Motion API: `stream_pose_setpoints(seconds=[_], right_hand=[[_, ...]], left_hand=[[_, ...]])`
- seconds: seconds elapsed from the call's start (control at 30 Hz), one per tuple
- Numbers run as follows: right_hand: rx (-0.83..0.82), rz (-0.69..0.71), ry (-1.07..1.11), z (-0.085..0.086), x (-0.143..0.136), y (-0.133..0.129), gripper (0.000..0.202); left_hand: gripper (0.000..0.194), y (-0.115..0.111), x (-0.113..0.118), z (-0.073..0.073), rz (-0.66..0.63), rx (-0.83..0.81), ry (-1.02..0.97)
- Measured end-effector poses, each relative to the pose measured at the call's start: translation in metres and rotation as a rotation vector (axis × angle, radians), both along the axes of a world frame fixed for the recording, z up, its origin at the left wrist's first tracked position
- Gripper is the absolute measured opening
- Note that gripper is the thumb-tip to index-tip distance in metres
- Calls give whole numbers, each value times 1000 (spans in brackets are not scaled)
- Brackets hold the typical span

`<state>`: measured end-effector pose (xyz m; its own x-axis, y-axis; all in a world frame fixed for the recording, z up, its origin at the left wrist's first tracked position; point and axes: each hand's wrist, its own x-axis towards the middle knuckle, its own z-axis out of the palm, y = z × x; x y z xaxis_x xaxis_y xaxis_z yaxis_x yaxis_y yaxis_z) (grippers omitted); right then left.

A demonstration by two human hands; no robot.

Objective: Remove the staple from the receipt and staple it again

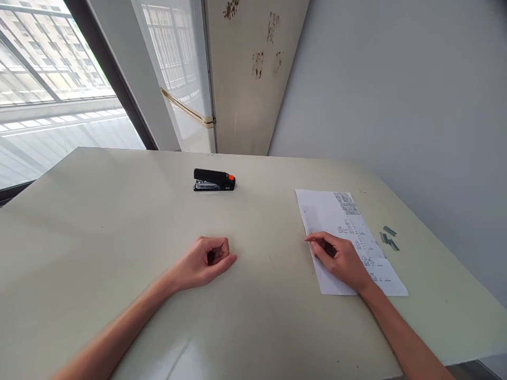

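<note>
My left hand (206, 261) rests on the table, its fingers curled into a loose fist with the thumb lying alongside. Nothing shows inside it. A printed sheet of paper (317, 211) lies flat at the right, text down its right side. Over its left part lies my right hand (336, 258), fingers loosely bent, the fingertips at the sheet's left edge. I see a gap between thumb and index finger, and the paper is not lifted. Beyond my left hand stands a black stapler (214, 180) with an orange-red end, pointing right.
Several short strips of grey staples (390, 238) lie right of the paper. The pale table (119, 211) meets a plain wall (388, 95) on the right. Behind it are a stained panel (253, 95), a white door with a gold handle (186, 108), and a window at left.
</note>
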<state>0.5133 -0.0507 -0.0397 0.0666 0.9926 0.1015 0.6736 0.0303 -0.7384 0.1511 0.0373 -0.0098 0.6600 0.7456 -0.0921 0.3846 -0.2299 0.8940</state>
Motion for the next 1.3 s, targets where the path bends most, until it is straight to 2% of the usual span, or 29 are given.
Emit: stream_pose_setpoints(seconds=[0.27,0.57,0.87,1.1,1.2,1.3], right_hand=[[15,19,4,4,-3,-1,25],[26,23,1,0,-1,0,20],[43,57,25,4,-1,2,20],[218,-87,130,7,10,-2,17],[288,-145,69,5,10,-3,16],[333,-136,-31,3,6,-2,18]], left_hand=[[40,2,3,2,-6,16,26],[41,2,4,3,14,29,65],[42,5,2,-1,15,50,98],[42,6,2,-2,16,77,109],[42,5,3,-2,21,87,113],[42,3,3,-1,31,100,114]])
